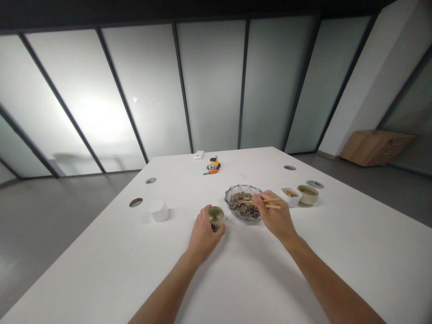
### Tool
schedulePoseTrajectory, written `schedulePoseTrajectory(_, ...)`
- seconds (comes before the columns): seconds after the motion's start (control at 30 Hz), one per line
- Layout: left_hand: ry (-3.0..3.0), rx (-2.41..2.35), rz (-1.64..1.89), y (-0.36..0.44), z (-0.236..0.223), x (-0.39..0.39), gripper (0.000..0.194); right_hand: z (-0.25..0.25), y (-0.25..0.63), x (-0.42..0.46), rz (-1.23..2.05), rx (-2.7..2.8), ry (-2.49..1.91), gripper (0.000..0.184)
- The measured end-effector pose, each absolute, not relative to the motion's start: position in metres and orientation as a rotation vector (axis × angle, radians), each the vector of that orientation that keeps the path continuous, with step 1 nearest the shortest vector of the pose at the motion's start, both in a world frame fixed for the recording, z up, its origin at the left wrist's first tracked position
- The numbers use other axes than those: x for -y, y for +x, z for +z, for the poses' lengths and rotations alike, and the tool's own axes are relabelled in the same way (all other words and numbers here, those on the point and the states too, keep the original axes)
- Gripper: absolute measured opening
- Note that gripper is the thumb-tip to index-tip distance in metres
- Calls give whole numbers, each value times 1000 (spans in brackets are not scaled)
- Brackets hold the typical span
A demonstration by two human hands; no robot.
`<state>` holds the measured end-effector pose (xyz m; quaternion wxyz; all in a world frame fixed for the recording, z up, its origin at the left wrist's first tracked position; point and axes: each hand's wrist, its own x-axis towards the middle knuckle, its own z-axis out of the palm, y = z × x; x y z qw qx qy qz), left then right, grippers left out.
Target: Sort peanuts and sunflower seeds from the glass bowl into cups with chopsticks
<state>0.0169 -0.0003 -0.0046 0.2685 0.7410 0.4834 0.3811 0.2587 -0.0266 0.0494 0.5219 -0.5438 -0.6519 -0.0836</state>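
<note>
My left hand (204, 231) is wrapped round a small greenish ceramic cup (216, 215) standing on the white table. A few dark bits lie inside that cup. Chopsticks (266, 202) are held in my right hand (276, 215), their tips reaching over a clear scalloped glass bowl (232, 211). Sunflower seeds (243, 203) fill much of the bowl, just right of the cup. Whether the chopstick tips grip a seed is too small to tell.
Right of the bowl stand a white square dish (293, 201) with pale pieces and a second greenish cup (308, 195). A white container (158, 210) sits at left. Farther back are a yellow toy vehicle (213, 163), an orange carrot-shaped object (212, 172) and a white box (199, 155).
</note>
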Motion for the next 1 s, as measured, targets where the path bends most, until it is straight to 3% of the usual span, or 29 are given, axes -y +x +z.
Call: schedulePoseTrajectory(1.0, 2002, -1325, 985, 17, -4, 1, 68, 55, 257, 33, -362, 1541, -1315, 52)
